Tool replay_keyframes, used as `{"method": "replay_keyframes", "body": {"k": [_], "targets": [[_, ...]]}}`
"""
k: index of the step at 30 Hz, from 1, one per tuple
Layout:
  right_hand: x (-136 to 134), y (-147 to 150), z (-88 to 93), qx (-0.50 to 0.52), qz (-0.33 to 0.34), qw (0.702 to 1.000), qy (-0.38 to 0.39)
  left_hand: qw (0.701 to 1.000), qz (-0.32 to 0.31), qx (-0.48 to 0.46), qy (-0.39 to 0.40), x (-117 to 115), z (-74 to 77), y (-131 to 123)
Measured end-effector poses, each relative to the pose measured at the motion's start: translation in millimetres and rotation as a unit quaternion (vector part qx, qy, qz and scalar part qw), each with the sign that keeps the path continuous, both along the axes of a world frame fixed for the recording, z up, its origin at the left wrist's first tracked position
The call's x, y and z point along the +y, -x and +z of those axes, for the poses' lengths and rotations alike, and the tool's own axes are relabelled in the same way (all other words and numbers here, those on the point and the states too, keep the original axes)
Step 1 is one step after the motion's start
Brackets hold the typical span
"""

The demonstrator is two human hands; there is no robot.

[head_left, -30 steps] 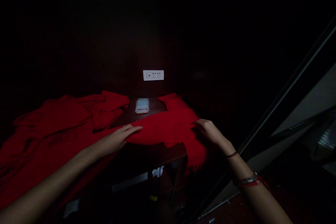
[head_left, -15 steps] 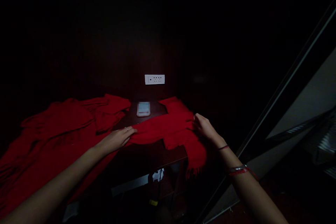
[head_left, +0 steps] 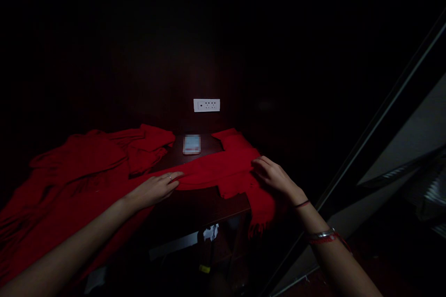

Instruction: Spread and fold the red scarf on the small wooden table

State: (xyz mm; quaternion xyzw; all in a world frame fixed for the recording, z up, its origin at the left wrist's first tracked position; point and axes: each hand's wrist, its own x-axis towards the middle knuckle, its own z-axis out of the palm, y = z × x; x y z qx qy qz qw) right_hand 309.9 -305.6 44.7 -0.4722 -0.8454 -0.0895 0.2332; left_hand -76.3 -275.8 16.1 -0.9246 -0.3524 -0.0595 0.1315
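A red fringed scarf [head_left: 216, 167] lies folded in a long strip over a dark wooden desk, its right part crossing other red cloth. My left hand [head_left: 158, 188], with a ring on one finger, lies on the strip's left part, fingers stretched out and a little apart. At the strip's right end, my right hand [head_left: 273, 174] has its fingers loosely bent and apart, the tips touching or just over the cloth. Fringe [head_left: 258, 228] hangs past the desk's front edge below it. Whether the thumbs are under the cloth is hidden.
More red cloth [head_left: 94, 153] is heaped on the left. A phone-like thing with a blurred screen [head_left: 192, 144] lies on the desk [head_left: 209, 206] behind the strip. A white socket plate [head_left: 206, 105] is on the dark wall. A slanting panel edge [head_left: 386, 102] stands right.
My right hand's fingers have loosened from the scarf's end and shifted slightly down and left. My left fingers have straightened on the cloth. The view has moved slightly.
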Motion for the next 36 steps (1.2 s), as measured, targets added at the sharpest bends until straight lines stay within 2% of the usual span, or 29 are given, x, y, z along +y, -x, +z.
{"method": "replay_keyframes", "body": {"k": [4,6,10,15,18,20,24,26,29,32,36], "targets": [[1.9,0.2,1.2,-0.074,-0.015,0.997,-0.016,0.999,0.028,-0.014,-0.037,3.0,0.1,1.6],[3.7,0.0,1.0,-0.078,-0.008,0.996,-0.033,0.998,0.034,-0.003,-0.057,1.5,2.4,2.4],[5.6,-1.1,-0.8,0.007,0.010,0.997,-0.080,0.996,0.003,0.023,-0.089,-5.1,9.8,7.3],[2.3,-1.6,-2.3,0.167,0.001,0.980,-0.112,0.988,-0.057,-0.061,-0.128,-19.9,17.5,19.2],[1.9,-1.1,-0.4,0.214,-0.006,0.971,-0.109,0.984,-0.062,-0.126,-0.106,-27.3,24.5,23.7],[5.9,-0.3,4.1,0.225,-0.014,0.968,-0.106,0.979,-0.038,-0.182,-0.088,-25.0,33.8,24.7],[28.2,4.6,22.9,0.222,-0.065,0.969,-0.087,0.963,0.031,-0.265,-0.020,3.7,63.9,23.1],[42.5,7.6,33.9,0.216,-0.097,0.969,-0.066,0.967,0.058,-0.243,0.044,22.8,80.0,20.1],[57.0,10.3,45.5,0.193,-0.122,0.972,-0.048,0.976,0.078,-0.190,0.076,41.7,96.9,13.2],[58.8,10.1,47.7,0.174,-0.130,0.974,-0.063,0.976,0.098,-0.174,0.082,44.6,101.1,8.0],[51.2,9.1,42.4,0.185,-0.129,0.972,-0.063,0.968,0.141,-0.182,0.103,39.2,94.7,9.6]]}}
